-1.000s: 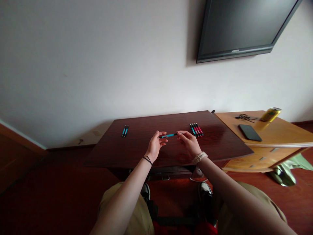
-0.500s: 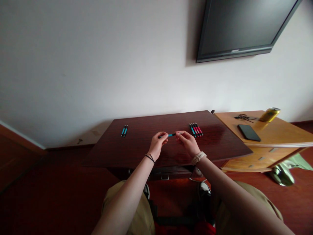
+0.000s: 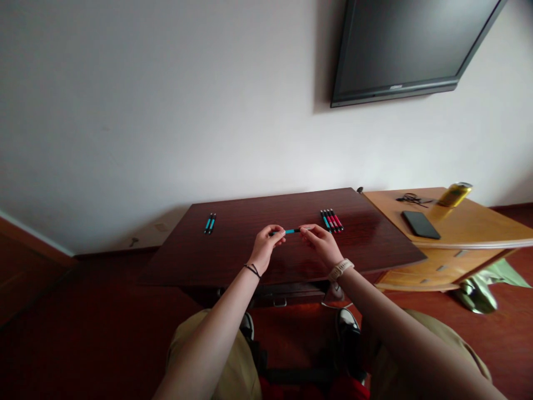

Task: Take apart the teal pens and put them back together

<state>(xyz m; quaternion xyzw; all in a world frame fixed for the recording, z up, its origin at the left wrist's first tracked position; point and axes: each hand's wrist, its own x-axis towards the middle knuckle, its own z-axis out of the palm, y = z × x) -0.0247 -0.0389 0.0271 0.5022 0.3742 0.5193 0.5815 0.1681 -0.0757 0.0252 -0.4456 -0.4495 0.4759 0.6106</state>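
Near the centre of the head view, a pen with a turquoise barrel and dark ends lies almost level between two bare hands, seemingly held above the dark table. The left hand pinches it toward its left end between thumb and fingers; the right hand pinches the dark right end — the exact fingertip contact is too small for me to make out. I judge the pen light, stiff and fairly sturdy, its smooth barrel apt to roll or slip under a loose touch, so the coloured middle looks the surest place to grasp. Left of centre in the frame, two turquoise pens lie side by side; right of centre, just beyond the right hand, turquoise and red pens form a close row.
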